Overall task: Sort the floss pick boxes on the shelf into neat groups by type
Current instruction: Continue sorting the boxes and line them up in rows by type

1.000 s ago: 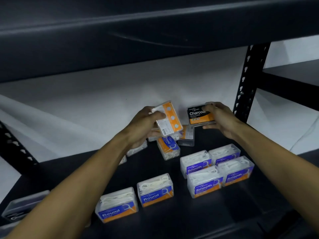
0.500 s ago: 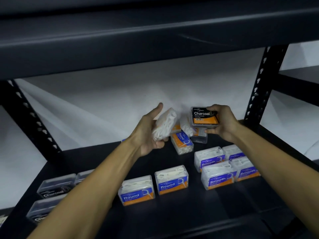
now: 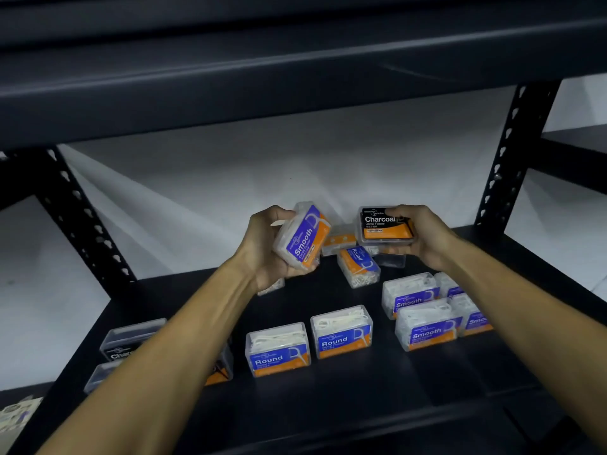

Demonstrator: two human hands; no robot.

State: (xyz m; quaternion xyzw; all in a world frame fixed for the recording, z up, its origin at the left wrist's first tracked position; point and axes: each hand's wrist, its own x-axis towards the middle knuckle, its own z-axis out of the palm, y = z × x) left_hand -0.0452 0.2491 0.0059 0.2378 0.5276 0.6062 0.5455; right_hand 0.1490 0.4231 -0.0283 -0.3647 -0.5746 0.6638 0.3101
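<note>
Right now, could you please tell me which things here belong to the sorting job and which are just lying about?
Job:
Smooth box in left hand
Charcoal box in right hand
Round boxes
Smooth group
unsorted pile
shelf

Lying about:
packet, bottom left
white backdrop

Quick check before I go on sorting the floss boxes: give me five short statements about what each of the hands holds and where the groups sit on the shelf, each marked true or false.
1. The left hand holds a Smooth box. True.
2. The right hand holds a Round box. False: it holds a Charcoal box.
3. Two Round boxes stand side by side near the front middle of the shelf. True.
4. The Smooth group sits at the shelf's left end. False: it sits toward the right, under the right forearm; Charcoal boxes are at the left.
5. The unsorted pile at the back is gone. False: several boxes lie there, one Round box tilted.
</note>
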